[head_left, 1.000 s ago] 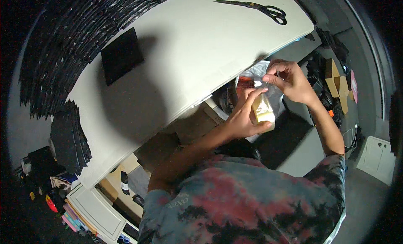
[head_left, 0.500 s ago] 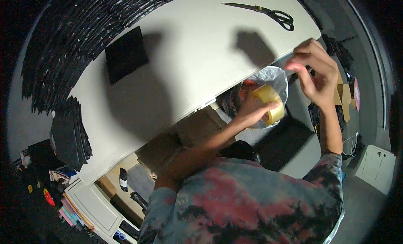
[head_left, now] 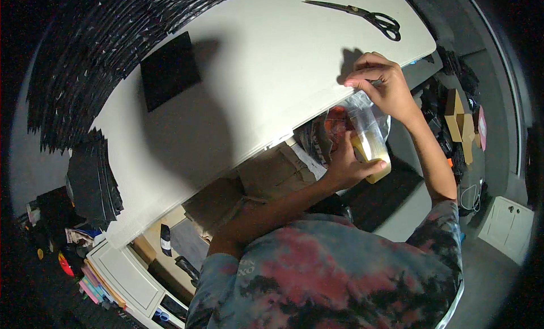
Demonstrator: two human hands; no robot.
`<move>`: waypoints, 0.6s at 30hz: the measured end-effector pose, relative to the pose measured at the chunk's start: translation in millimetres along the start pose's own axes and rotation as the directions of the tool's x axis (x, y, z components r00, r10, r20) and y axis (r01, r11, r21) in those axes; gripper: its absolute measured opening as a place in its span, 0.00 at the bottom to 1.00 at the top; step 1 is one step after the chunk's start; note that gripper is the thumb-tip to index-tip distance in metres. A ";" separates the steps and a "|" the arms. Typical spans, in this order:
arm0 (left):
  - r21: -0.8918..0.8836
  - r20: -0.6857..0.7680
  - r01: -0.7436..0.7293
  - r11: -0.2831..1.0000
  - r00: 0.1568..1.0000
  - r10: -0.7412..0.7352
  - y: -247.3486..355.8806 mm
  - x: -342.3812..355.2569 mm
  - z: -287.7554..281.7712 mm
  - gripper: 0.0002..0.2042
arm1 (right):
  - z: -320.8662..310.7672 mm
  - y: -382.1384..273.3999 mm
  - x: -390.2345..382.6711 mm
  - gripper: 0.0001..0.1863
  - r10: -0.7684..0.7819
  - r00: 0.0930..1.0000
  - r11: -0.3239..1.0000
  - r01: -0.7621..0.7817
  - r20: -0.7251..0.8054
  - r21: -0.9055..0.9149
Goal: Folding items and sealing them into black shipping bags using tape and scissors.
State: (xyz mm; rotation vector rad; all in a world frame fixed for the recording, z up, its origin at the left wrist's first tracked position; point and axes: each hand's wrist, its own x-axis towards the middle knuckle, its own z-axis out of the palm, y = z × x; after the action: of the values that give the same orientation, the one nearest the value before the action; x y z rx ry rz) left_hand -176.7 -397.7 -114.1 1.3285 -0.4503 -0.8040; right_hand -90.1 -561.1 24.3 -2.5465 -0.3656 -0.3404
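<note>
A yellowish roll of clear packing tape (head_left: 381,172) is gripped in my left hand (head_left: 344,167), beyond the table's near edge. A clear strip of tape (head_left: 364,117) stretches up from the roll. At its upper end my right hand (head_left: 385,84) is pinched closed by the table edge, thumb against fingers. Behind the strip is a silvery plastic bag (head_left: 385,125), partly hidden, with something orange-red in it. On the white table (head_left: 272,63), black-handled scissors (head_left: 368,15) lie at the far right.
A flat black packet (head_left: 170,71) lies on the table's left part. Rows of black packets (head_left: 107,57) line the far left edge, with a smaller stack (head_left: 93,182) at the left corner. Below the edge sits an open brown cardboard box (head_left: 272,170); a white cabinet (head_left: 127,272) stands lower left.
My right hand has moved left and slightly down to the table edge, pinching the tape. The roll in my left hand has tipped and shifted slightly down, with a strip now drawn out.
</note>
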 end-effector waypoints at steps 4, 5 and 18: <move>-0.049 -0.016 -0.040 0.998 0.999 0.039 0.8 -0.2 2.1 0.51 | 2.2 -0.1 0.0 0.07 0.021 1.000 1.000 -0.021 -0.009 -0.004; -0.049 -0.017 -0.040 0.998 0.999 0.039 1.1 -0.4 2.2 0.51 | 2.7 0.1 0.1 0.07 0.015 1.000 1.000 -0.015 -0.017 -0.010; -0.109 0.025 0.024 0.994 0.999 -0.021 -21.4 6.8 6.5 0.50 | 7.7 3.7 5.5 0.10 -0.035 0.999 0.995 0.034 -0.011 -0.096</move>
State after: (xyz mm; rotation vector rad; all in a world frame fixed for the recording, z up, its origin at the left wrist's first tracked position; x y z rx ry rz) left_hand -182.3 -407.9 -134.4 1.2256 -0.4051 -0.8525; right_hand -82.5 -558.8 17.9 -2.6330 -0.3980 -0.3954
